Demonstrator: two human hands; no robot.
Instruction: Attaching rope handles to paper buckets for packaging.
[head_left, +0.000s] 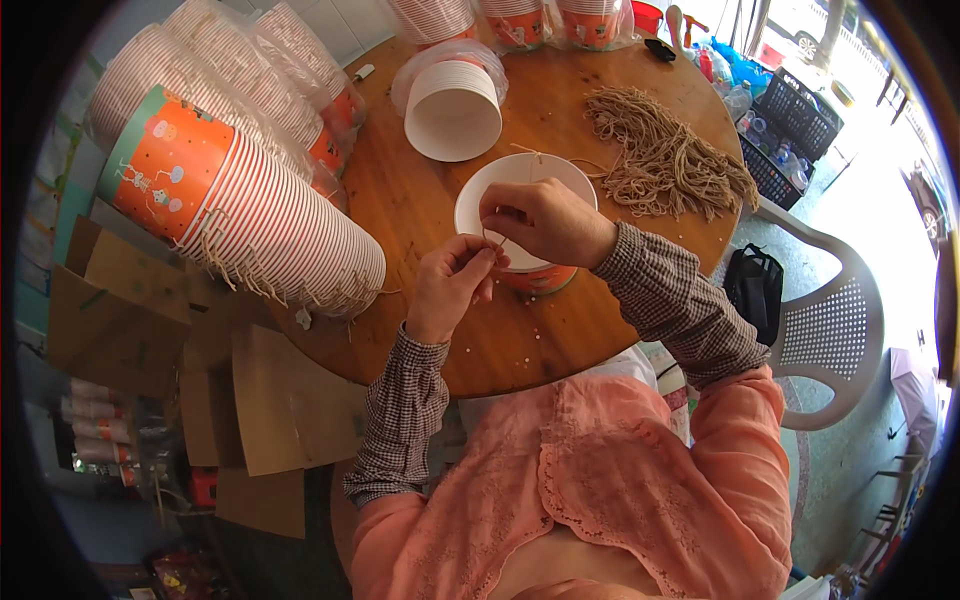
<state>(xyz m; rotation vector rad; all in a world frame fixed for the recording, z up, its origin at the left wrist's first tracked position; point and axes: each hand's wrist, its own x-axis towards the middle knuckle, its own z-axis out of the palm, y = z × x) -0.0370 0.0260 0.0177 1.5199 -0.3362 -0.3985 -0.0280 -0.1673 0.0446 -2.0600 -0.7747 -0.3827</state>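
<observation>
A paper bucket (541, 281) with an orange outside and white inside stands on the wooden table in front of me, its mouth facing up. Over its near left rim my two hands almost meet. Finger and thumb of my left hand (452, 284) pinch a thin twine (497, 241) just outside the rim. Above the bucket's mouth, my right hand (552, 222) is closed with bent fingers, and the twine runs up to it. Another bit of twine crosses the far rim. Whether the twine passes through the near wall is hidden by my fingers.
A tangled heap of twine (668, 155) lies at the right. Left of me leans a long stack of nested buckets (285, 215) with twine loops hanging off it. A shorter stack (455, 115) lies behind the bucket. Cardboard boxes (290, 400) and a plastic chair (825, 320) flank the table.
</observation>
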